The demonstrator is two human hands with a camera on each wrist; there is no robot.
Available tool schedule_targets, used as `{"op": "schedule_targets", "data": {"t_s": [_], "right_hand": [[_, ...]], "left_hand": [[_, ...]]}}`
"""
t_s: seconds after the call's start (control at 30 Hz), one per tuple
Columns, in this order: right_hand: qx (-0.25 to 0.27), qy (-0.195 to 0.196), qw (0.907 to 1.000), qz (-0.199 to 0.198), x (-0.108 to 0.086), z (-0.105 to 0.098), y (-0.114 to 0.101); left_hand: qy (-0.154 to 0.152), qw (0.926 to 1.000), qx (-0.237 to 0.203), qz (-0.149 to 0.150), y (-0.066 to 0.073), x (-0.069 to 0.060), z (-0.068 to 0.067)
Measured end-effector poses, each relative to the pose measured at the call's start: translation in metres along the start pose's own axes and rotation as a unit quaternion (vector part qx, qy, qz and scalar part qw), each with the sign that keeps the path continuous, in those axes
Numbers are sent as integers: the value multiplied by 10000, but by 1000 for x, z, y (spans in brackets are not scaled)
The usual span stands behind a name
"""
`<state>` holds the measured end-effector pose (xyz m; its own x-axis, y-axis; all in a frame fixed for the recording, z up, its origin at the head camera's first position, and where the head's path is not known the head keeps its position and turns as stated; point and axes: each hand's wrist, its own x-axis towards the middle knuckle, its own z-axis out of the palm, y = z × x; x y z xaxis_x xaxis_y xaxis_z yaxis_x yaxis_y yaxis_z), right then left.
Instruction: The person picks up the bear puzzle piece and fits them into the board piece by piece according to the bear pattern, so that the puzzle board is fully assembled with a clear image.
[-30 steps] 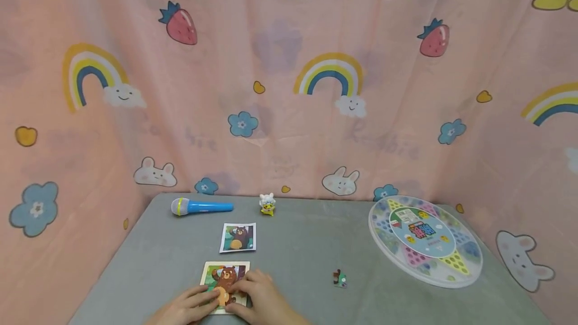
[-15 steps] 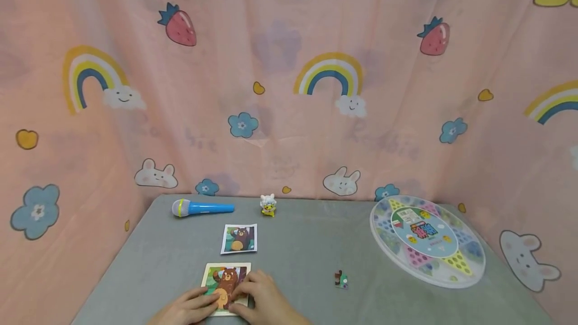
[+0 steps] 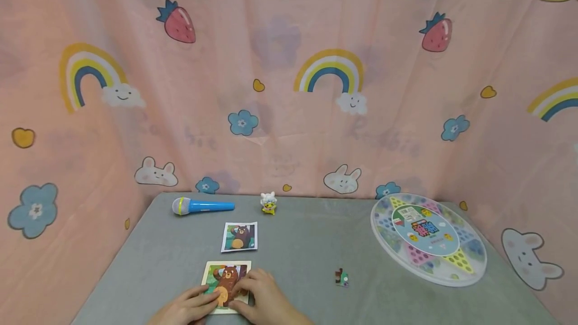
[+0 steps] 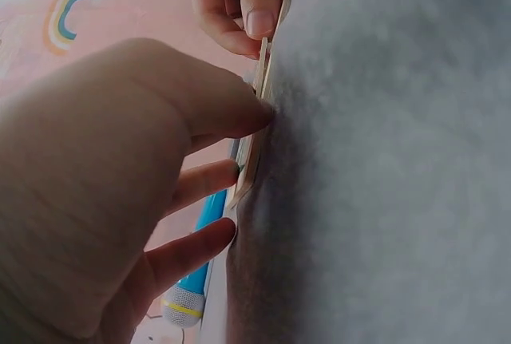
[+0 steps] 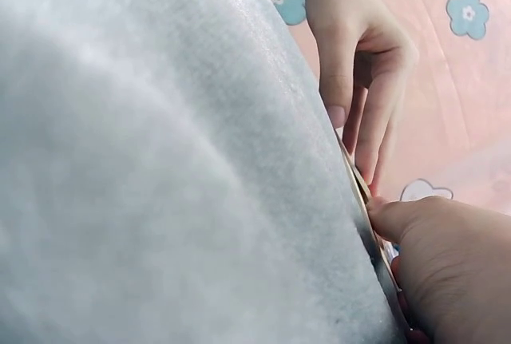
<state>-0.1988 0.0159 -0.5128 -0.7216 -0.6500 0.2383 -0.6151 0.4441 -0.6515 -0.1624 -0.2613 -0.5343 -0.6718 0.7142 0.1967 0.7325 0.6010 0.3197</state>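
Observation:
A square jigsaw puzzle board (image 3: 230, 263) with a bear picture and a pale wooden rim lies flat at the table's near edge. On its lower left, my left hand (image 3: 185, 307) rests with fairly straight fingers on the picture, the thumb at the board's edge. From the right, my right hand (image 3: 266, 297) bends its thumb and fingers over the lower right part. The left wrist view shows a thin puzzle piece (image 4: 262, 65), tilted slightly off the board, at that hand's fingertips. My hands cover much of the picture's lower half. A loose puzzle piece (image 3: 341, 278) lies farther right.
Behind the board lies a bear picture card (image 3: 240, 237). A blue toy microphone (image 3: 204, 206) and a small white-and-yellow figurine (image 3: 268, 203) are at the back. A round Chinese checkers board (image 3: 429, 239) lies at the right. A pink printed curtain (image 3: 289, 114) surrounds the table.
Both hands keep almost the same place on the puzzle board. The right fingers shift only slightly. The head view has moved a little.

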Motion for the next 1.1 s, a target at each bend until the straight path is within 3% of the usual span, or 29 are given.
{"op": "schedule_targets", "data": {"t_s": [0.47, 0.73, 0.8, 0.97, 1.1], "right_hand": [[-38, -65, 9998, 158, 1, 0, -3], [-38, -14, 9999, 113, 2, 1, -2], [-71, 4, 9999, 103, 2, 1, -2], [-126, 59, 9999, 64, 2, 2, -2], [18, 0, 9999, 132, 2, 1, -1]], "left_hand": [[-144, 9997, 125, 169, 0, 1, 0], [-571, 9976, 395, 6, 2, 5, 3], [-453, 9980, 438, 52, 2, 5, 4], [256, 9949, 825, 513, 2, 6, 7], [541, 9939, 745, 606, 1, 5, 9]]}}
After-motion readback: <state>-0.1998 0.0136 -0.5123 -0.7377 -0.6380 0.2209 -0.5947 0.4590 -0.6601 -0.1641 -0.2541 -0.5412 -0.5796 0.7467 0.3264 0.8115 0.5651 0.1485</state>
